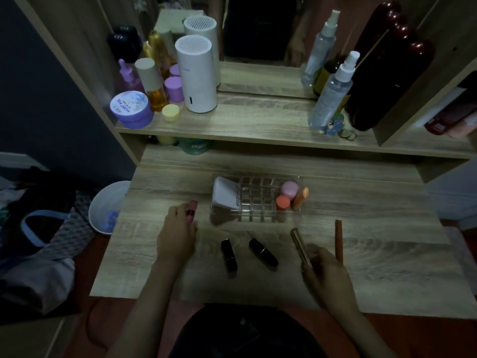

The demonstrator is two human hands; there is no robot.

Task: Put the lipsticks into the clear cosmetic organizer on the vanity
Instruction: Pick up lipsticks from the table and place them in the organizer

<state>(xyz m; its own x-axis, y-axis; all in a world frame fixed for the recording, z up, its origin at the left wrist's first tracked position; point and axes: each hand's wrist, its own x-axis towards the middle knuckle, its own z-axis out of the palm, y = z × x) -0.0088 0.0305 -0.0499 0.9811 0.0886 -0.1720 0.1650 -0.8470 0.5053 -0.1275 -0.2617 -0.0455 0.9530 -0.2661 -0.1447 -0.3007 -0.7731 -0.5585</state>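
The clear cosmetic organizer (254, 214) stands mid-vanity, a grid of small cells. A white compact (225, 193) leans in its left side; a pink round item (289, 189), a coral lipstick (283, 202) and an orange tube (300, 198) stand in its right side. My left hand (178, 235) is left of the organizer, shut on a pink lipstick (191, 211). My right hand (329, 275) grips a slim gold lipstick (299, 244) near the front. Two black lipsticks (228, 255) (262, 252) lie between my hands. A thin brown pencil-like stick (339, 240) lies to the right.
A raised shelf (258, 125) behind holds jars, bottles, a white cylinder (197, 76) and spray bottles (333, 91), with a mirror above. A white bin (107, 206) and bags sit on the floor at left. The vanity's front edge runs just before my lap.
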